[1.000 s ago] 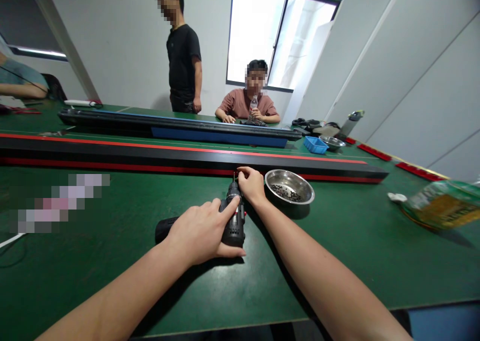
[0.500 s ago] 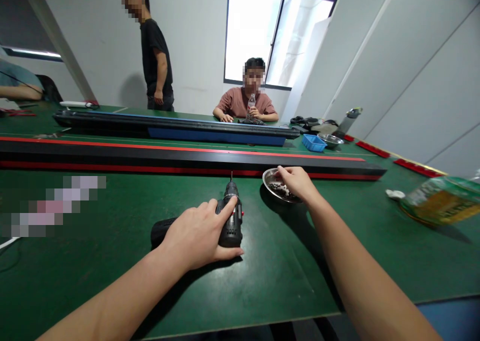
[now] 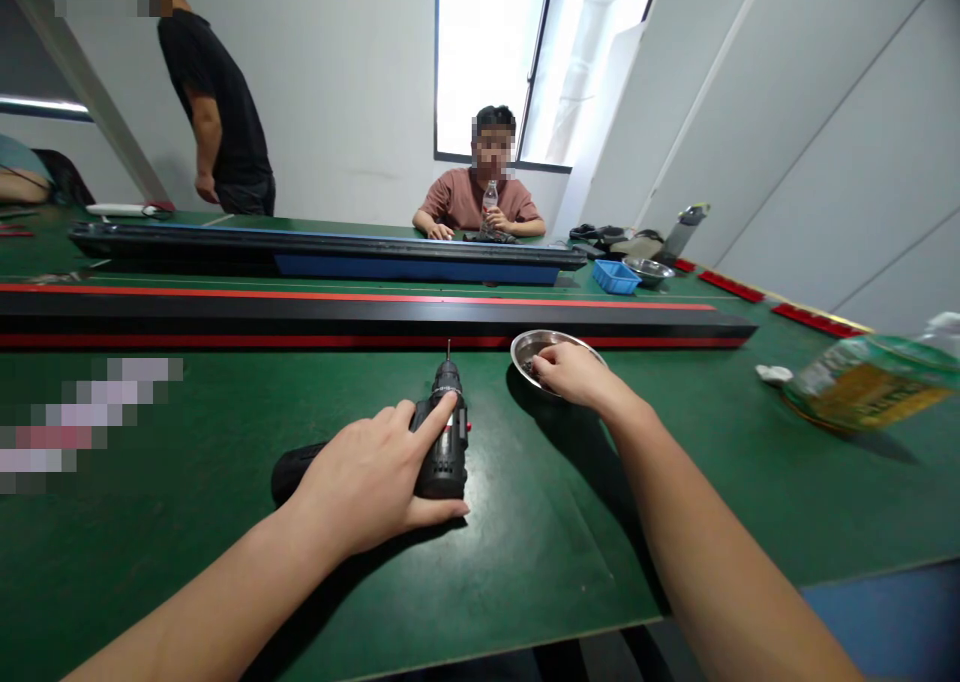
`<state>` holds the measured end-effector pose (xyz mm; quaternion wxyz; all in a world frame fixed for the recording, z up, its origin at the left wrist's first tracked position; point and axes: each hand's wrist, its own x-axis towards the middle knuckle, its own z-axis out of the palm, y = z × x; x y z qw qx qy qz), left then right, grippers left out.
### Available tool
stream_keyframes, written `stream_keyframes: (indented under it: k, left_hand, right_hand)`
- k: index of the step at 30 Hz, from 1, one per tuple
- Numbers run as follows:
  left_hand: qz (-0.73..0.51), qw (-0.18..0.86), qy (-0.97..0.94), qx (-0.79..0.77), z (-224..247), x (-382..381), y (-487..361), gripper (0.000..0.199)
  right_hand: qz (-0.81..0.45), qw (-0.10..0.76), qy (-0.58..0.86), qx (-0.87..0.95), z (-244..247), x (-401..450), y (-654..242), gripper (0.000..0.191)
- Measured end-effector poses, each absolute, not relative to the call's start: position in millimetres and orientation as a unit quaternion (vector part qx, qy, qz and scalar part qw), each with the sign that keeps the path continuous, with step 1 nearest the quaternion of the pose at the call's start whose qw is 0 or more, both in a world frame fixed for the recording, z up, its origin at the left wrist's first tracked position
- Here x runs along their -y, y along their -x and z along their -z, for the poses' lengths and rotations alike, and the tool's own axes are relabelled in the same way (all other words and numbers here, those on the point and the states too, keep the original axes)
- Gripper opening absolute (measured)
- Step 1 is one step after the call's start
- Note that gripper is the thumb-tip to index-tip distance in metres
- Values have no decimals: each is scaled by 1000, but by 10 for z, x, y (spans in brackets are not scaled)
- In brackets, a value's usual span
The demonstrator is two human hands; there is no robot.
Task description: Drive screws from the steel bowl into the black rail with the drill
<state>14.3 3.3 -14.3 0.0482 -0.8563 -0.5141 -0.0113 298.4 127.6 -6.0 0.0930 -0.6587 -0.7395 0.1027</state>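
A black cordless drill [image 3: 444, 452] lies on its side on the green table, its thin bit pointing away from me. My left hand [image 3: 367, 472] is wrapped over the drill, index finger along the body and thumb behind its rear end. To the right stands a shallow metal bowl [image 3: 519, 353] holding small dark pieces, too small to name. Inside it are the fingertips of my right hand [image 3: 574, 372], bent and pressed together; whatever they pinch is hidden. Just beyond the bit runs a long black bar with red stripes [image 3: 337, 317].
Behind the striped bar lies another long dark bar [image 3: 187, 242]. A blue basket [image 3: 615, 277] and a second metal bowl [image 3: 649, 272] sit at the back right. A green-yellow plastic container [image 3: 870, 382] stands at right. One person sits opposite with a bottle [image 3: 490, 207]; another stands at back left.
My right hand has lowered into the bowl, its fingers now down among the small pieces. The left hand stays on the drill. The standing person has moved left; the view has shifted slightly.
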Motion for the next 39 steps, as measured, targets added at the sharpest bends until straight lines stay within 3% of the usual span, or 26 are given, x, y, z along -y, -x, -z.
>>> stream_keyframes:
  k: [9,14,22,29,39]
  left_hand:
    - [5,40,858,512,126,11,-132,104]
    - [9,40,857,513,122,17,-139,104]
    - [11,40,857,514,129,17,-150,104]
    - [10,35,858,512,113,26,-153,105]
    - [8,26,858,513,110,45,-157,107]
  right_hand:
    - [-173,155,626,744,108,-1294,-3062,19]
    - [-256,219,628,701,88,-1287,-3117,27]
    - [-278,274,650,652,21,-1269,-3091,29]
    - [-258,311,632,661,124,-1365,-3177,16]
    - [-308,324,640,626,143,-1375,-3166,12]
